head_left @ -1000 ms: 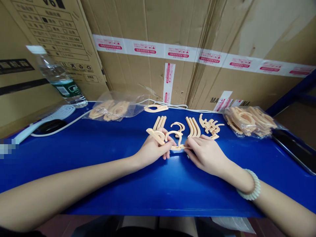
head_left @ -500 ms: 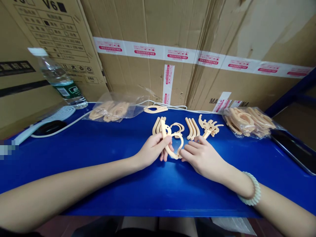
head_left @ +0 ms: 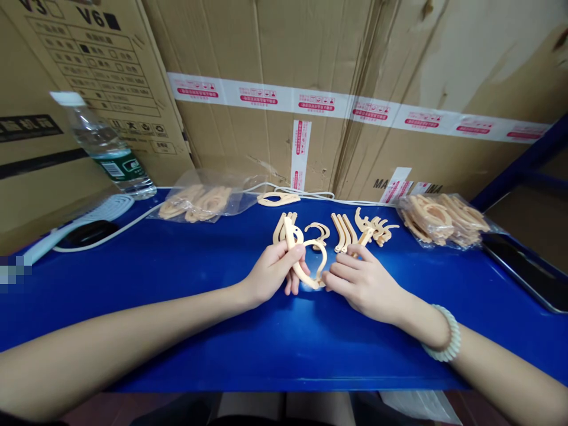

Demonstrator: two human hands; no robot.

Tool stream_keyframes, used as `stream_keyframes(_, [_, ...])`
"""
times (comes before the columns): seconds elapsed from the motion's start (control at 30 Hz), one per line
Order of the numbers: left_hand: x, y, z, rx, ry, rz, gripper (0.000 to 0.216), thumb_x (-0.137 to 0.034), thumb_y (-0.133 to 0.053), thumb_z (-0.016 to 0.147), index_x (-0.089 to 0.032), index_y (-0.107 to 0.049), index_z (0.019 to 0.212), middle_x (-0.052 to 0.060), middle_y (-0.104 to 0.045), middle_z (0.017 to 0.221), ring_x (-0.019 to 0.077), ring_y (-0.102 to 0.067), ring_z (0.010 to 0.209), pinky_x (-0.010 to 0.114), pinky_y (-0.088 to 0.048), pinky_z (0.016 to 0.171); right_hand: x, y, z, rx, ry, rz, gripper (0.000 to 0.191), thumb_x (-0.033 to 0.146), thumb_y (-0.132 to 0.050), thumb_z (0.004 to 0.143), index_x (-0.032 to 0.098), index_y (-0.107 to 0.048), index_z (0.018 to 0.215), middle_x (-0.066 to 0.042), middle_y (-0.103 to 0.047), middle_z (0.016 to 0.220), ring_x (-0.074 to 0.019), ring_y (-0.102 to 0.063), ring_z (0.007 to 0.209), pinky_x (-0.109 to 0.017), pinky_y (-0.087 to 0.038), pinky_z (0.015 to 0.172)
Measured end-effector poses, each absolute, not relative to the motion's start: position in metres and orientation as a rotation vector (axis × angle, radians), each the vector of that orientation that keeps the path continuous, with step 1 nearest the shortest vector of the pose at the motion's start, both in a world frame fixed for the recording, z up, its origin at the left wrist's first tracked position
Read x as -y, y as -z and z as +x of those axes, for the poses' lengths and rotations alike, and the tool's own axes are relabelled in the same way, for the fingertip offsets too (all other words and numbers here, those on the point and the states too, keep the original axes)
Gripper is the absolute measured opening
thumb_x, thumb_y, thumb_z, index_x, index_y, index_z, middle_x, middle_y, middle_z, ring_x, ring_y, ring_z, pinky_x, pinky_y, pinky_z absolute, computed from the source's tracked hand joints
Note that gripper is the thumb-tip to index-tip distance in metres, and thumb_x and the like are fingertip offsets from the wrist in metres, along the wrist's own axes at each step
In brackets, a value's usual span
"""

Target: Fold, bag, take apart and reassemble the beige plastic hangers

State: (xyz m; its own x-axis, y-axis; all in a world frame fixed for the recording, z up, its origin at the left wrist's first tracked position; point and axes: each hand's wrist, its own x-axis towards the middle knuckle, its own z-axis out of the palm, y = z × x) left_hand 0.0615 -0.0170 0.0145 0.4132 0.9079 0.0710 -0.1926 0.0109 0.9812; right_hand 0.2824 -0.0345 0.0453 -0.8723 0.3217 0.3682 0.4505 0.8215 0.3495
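On the blue table (head_left: 177, 296), left hand (head_left: 270, 275) and right hand (head_left: 361, 284) clamped on beige plastic piece (head_left: 306, 266)

Blue table (head_left: 186, 307) stands against taped cardboard boxes (head_left: 310, 71).

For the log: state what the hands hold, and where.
Both hands grip one beige plastic piece: left hand on its upper strip, right hand at its lower loop end.
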Motion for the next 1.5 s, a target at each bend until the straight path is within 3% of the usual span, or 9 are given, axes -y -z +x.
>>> stream_keyframes(0.27, [0.016,-0.014,0.062,-0.775,-1.024,1.161,0.046,-0.058,-0.068,0.083,-0.015,-0.052,0.078,0.001,-0.064,0.060,0.0102,-0.054,0.034,0.016,-0.036,0.030,0.034,-0.050,0.285,2.698,0.696,-0.536,0.034,0.012,-0.034,0.107,0.020,-0.060,0.086,-0.001,-0.061,0.072,-0.0180,-0.050,0.070,-0.037,-0.034,0.083])
stream_keyframes(0.4, [0.014,-0.011,0.062,-0.808,-1.030,1.108,0.044,-0.057,-0.066,0.085,-0.016,-0.052,0.079,0.001,-0.064,0.060,0.0099,-0.053,0.033,0.016,-0.033,0.029,0.021,-0.059,0.304,2.576,0.467,-0.720,0.016,0.020,-0.045,0.106,0.020,-0.060,0.099,-0.002,-0.067,0.080,-0.0180,-0.058,0.074,-0.037,-0.034,0.084])
stream_keyframes(0.5, [0.014,-0.010,0.062,-0.782,-1.008,1.133,0.043,-0.056,-0.067,0.085,-0.016,-0.052,0.081,0.002,-0.066,0.062,0.0108,-0.055,0.035,0.017,-0.037,0.030,0.005,-0.064,0.325,2.490,0.311,-0.915,0.012,0.021,-0.050,0.102,0.020,-0.059,0.110,-0.007,-0.072,0.095,-0.0218,-0.063,0.086,-0.042,-0.037,0.091])
stream_keyframes(0.63, [0.014,-0.011,0.063,-0.766,-1.028,1.106,0.043,-0.054,-0.068,0.085,-0.015,-0.053,0.081,0.002,-0.066,0.063,0.0101,-0.055,0.036,0.016,-0.037,0.031,-0.012,-0.066,0.343,2.564,0.366,-1.034,0.017,0.014,-0.050,0.098,0.022,-0.065,0.098,-0.008,-0.072,0.098,-0.0296,-0.060,0.112,-0.056,-0.030,0.106])
stream_keyframes(0.8, [0.014,-0.011,0.063,-0.762,-1.029,1.092,0.043,-0.054,-0.070,0.084,-0.015,-0.053,0.081,0.002,-0.066,0.062,0.0095,-0.055,0.036,0.015,-0.036,0.031,-0.019,-0.057,0.344,2.673,0.127,-1.118,0.021,0.006,-0.051,0.092,0.018,-0.068,0.093,-0.011,-0.070,0.098,-0.0259,-0.062,0.094,-0.041,-0.048,0.086])
stream_keyframes(0.9, [0.014,-0.012,0.063,-0.766,-1.032,1.084,0.043,-0.054,-0.070,0.085,-0.015,-0.052,0.081,0.002,-0.066,0.063,0.0094,-0.056,0.036,0.015,-0.036,0.031,-0.020,-0.052,0.345,2.637,0.044,-1.153,0.024,0.002,-0.051,0.088,0.016,-0.070,0.093,-0.012,-0.067,0.101,-0.0241,-0.063,0.095,-0.037,-0.050,0.084])
stream_keyframes(1.1, [0.014,-0.012,0.063,-0.751,-1.038,1.077,0.043,-0.053,-0.071,0.084,-0.014,-0.053,0.081,0.003,-0.067,0.065,0.0098,-0.056,0.037,0.015,-0.037,0.031,-0.019,-0.049,0.350,2.646,0.017,-1.303,0.031,-0.001,-0.055,0.083,0.015,-0.069,0.105,-0.011,-0.064,0.102,-0.0252,-0.063,0.096,-0.037,-0.051,0.085])
stream_keyframes(1.3, [0.013,-0.010,0.063,-0.755,-1.038,1.081,0.047,-0.057,-0.073,0.081,-0.014,-0.053,0.082,0.003,-0.068,0.066,0.0095,-0.057,0.037,0.015,-0.038,0.032,-0.015,-0.053,0.346,2.620,-0.037,-1.407,0.018,0.008,-0.059,0.090,0.016,-0.067,0.105,-0.013,-0.067,0.106,-0.0268,-0.065,0.097,-0.036,-0.052,0.085])
stream_keyframes(1.5, [0.012,-0.012,0.064,-0.743,-1.038,1.086,0.046,-0.055,-0.072,0.082,-0.013,-0.053,0.081,0.003,-0.068,0.065,0.0093,-0.057,0.037,0.014,-0.038,0.032,-0.007,-0.059,0.338,2.652,0.014,-1.465,0.020,0.012,-0.059,0.093,0.015,-0.066,0.111,-0.014,-0.067,0.108,-0.0296,-0.066,0.100,-0.042,-0.053,0.090])
